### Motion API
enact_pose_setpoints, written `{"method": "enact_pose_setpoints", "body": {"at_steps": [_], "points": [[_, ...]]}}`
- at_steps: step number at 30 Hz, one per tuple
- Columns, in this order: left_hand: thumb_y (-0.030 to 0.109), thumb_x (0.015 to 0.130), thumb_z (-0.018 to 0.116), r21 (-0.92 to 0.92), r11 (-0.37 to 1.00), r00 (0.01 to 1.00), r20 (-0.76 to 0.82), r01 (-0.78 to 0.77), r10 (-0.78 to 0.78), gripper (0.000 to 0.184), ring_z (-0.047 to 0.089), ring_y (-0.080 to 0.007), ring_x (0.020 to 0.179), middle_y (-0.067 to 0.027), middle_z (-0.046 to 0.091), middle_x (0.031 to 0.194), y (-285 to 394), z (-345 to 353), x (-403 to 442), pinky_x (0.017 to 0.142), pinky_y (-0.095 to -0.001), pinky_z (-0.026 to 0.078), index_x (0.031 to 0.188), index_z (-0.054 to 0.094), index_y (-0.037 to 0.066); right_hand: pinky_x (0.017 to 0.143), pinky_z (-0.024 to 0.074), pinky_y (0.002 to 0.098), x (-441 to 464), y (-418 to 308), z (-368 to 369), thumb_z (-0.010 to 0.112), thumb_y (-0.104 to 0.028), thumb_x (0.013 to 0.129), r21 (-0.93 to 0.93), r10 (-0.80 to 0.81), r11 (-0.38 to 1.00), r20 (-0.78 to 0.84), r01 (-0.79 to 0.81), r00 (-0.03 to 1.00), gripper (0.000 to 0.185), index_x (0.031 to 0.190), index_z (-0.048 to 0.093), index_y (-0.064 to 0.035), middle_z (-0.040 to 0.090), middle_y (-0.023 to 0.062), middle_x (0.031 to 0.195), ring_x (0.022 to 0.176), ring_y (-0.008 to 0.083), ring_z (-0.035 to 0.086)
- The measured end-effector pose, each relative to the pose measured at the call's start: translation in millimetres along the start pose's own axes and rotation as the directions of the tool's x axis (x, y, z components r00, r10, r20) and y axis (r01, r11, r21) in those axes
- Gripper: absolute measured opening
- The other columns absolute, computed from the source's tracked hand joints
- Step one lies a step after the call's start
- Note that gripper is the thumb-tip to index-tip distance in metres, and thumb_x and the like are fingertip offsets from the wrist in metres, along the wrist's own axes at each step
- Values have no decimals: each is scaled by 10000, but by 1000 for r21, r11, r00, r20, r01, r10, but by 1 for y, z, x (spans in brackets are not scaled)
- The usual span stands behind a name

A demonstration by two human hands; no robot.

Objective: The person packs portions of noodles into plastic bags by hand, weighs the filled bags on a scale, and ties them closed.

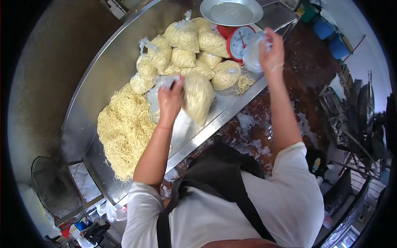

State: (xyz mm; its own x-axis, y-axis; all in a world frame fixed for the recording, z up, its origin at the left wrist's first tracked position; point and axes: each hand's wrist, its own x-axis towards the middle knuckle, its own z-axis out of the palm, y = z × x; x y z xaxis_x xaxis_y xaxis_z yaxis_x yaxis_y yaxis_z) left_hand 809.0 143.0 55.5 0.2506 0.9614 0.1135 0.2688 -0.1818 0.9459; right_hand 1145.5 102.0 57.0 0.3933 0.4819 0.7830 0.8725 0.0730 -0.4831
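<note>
Though illegible, dial markings (pixel 242 43) near right hand (pixel 271 50)

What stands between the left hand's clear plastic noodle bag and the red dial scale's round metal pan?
Other clear plastic noodle bags, heaped on the metal table, lie between the bag in the left hand and the pan.

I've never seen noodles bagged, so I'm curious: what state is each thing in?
Left hand: closed on filled bag
Filled bag: bulging, blurred
Right hand: closed on clear plastic
Stacked bags: full, some tied
Noodle heap: loose
Scale: upright, reading unclear
Pan: nearly bare
Fan: on or off unclear
</note>
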Motion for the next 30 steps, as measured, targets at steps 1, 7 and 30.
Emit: {"method": "enact_pose_setpoints", "body": {"at_steps": [1, 7, 30], "points": [[200, 956, 609, 26, 998, 998, 12, -57, 57, 240, 564, -115, 602, -64, 635, 708, 10, 9, 17, 549, -272, 421, 921, 679, -27, 868, 490, 387, 23, 18, -8, 655, -55, 837, -177, -29, 984, 41, 36, 999, 454, 1278, 551, -19, 609, 166, 1054, 939, 307, 598], [169, 911, 655, -154, 979, 985, 127, 134, -115, 282, 595, -139, 736, -65, 653, 909, -67, 94, 100, 694, -281, 502, 1103, 640, -37, 891, 487, 445, 52, 111, 14, 662, -353, 877, -401, 135, 914, 457, 68, 879, 346, 1164, 687, -161, 629, 141, 1161, 1034, 373, 597], [231, 998, 553, -263, 827, 811, 481, 497, -333, 389, 642, -170, 869, -117, 645, 1054, -56, 8, -64, 797, -306, 537, 1311, 510, 2, 866, 546, 448, 63, 9, -59, 540, -133, 989, 829, 547, 522, -147, -199, 824, 191, 1144, 512, -24, 602, 155, 1158, 981, 270, 629]]}}
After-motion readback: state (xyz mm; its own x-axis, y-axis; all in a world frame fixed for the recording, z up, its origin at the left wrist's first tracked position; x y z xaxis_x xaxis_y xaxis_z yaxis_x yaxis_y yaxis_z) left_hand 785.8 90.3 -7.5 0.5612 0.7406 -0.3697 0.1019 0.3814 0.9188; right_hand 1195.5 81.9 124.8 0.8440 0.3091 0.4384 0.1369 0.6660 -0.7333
